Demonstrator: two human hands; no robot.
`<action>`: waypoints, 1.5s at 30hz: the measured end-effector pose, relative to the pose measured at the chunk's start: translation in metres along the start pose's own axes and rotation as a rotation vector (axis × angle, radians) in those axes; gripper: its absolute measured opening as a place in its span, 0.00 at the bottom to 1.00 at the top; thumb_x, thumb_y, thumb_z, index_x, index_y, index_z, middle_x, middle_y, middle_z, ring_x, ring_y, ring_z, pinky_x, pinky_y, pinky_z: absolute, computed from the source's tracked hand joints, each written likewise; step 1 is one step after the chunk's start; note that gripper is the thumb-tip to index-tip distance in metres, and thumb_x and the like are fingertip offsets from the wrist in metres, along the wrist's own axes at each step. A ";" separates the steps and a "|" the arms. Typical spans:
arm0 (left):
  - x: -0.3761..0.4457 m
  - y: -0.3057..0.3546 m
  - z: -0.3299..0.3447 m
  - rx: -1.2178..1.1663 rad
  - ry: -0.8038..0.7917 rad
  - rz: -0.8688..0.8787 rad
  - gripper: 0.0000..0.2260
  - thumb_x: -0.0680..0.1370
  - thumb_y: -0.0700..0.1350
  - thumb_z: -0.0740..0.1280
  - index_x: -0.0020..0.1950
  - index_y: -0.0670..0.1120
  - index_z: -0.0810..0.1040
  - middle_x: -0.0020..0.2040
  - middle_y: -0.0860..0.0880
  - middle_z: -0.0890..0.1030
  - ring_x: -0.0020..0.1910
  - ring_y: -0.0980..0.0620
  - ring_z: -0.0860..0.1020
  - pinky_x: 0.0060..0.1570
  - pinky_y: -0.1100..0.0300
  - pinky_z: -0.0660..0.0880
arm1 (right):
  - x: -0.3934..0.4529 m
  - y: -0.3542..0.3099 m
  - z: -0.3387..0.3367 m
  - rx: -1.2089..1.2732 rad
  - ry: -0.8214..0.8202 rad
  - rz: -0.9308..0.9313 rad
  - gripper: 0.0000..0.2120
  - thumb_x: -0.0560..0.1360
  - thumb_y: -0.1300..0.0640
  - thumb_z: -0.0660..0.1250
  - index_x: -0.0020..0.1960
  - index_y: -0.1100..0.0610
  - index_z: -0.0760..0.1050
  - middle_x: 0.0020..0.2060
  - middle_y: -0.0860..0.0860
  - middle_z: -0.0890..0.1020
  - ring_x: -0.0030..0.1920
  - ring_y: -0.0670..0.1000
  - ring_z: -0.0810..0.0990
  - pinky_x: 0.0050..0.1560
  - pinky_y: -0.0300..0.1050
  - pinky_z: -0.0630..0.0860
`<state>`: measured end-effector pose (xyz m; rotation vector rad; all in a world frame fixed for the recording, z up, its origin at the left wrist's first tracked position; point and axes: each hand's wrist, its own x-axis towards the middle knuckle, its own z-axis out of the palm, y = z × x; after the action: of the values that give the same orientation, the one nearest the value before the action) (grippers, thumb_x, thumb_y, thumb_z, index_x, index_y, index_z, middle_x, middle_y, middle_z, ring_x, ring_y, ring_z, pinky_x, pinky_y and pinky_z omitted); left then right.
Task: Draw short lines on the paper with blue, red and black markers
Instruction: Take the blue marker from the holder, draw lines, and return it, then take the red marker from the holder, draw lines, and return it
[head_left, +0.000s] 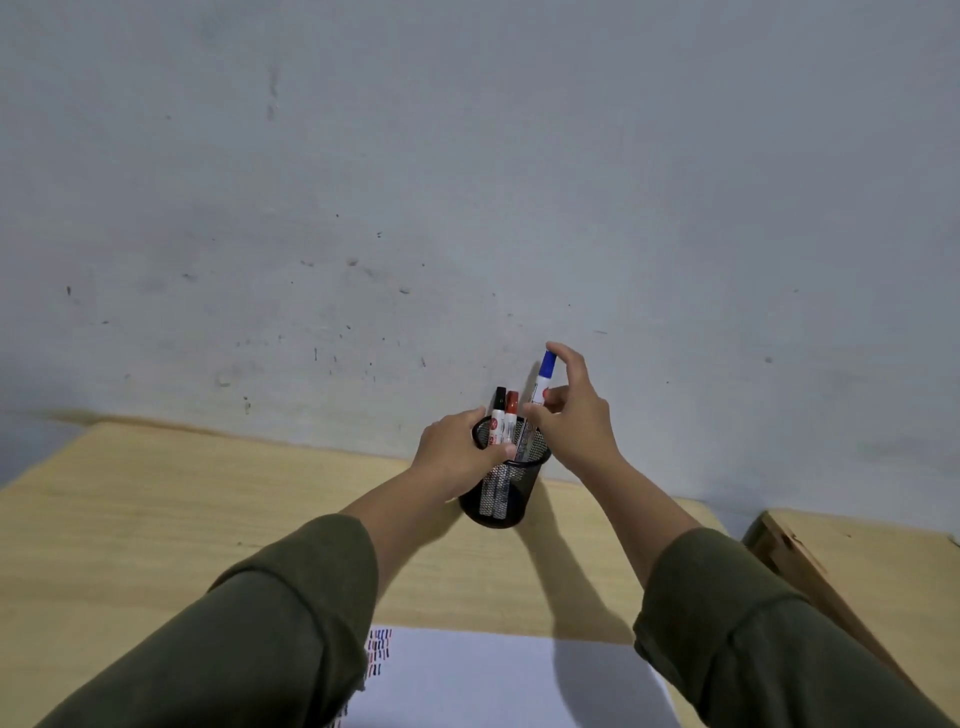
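- Right hand (569, 410): fingers curled about the blue marker (540, 387), thumb and forefinger pinching the barrel, one finger touching the cap tip. The marker is capped.
- Blue marker's long axis: near upright, cap tilted slightly toward 1 o'clock, lower end inside the mesh pen cup (506, 480). Whether it is being drawn out or set in cannot be told.
- Left hand (460, 452): wrapped round the cup's rim and wall on the 9 o'clock side, steadying it.
- Black marker (498, 415) and red marker (511, 415): upright in the cup, touching side by side, just beside the blue marker at its 9 o'clock. Both capped.
- Cup: stands on the desk (156, 519) near the wall (467, 182), at 12 o'clock from the person.
- Paper (493, 680): lies at 6 o'clock from the cup, well apart, between the two sleeves. Short blue, red and black strokes (378, 652) show at its left edge; the rest visible is blank.
- Judgement: the governing relation is marker to paper. The right hand is the holder; drawing would require bringing the marker toward 6 o'clock and uncapping it.
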<state>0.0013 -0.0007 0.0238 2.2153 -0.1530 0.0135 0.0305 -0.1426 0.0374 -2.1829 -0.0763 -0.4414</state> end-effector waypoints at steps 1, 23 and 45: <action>0.000 0.000 0.000 0.007 -0.001 0.006 0.26 0.76 0.51 0.68 0.72 0.46 0.68 0.70 0.47 0.73 0.69 0.47 0.69 0.63 0.60 0.65 | 0.000 0.002 0.001 -0.038 -0.013 -0.007 0.32 0.72 0.61 0.69 0.70 0.43 0.60 0.40 0.53 0.76 0.38 0.47 0.75 0.32 0.34 0.67; -0.001 -0.003 0.001 -0.070 0.012 0.004 0.25 0.75 0.50 0.69 0.71 0.50 0.69 0.67 0.48 0.76 0.67 0.49 0.71 0.58 0.63 0.67 | 0.004 0.028 0.016 -0.266 -0.064 -0.139 0.28 0.70 0.68 0.68 0.67 0.49 0.71 0.46 0.52 0.67 0.43 0.50 0.71 0.37 0.27 0.64; 0.006 -0.011 0.010 -0.095 0.038 -0.038 0.30 0.73 0.53 0.71 0.73 0.50 0.67 0.70 0.47 0.73 0.70 0.48 0.69 0.62 0.60 0.66 | -0.010 0.018 0.006 -0.035 -0.047 -0.047 0.18 0.72 0.61 0.69 0.57 0.51 0.66 0.40 0.53 0.80 0.36 0.48 0.78 0.30 0.31 0.69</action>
<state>0.0084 -0.0026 0.0100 2.1216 -0.0892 0.0265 0.0266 -0.1479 0.0164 -2.2303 -0.1471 -0.4203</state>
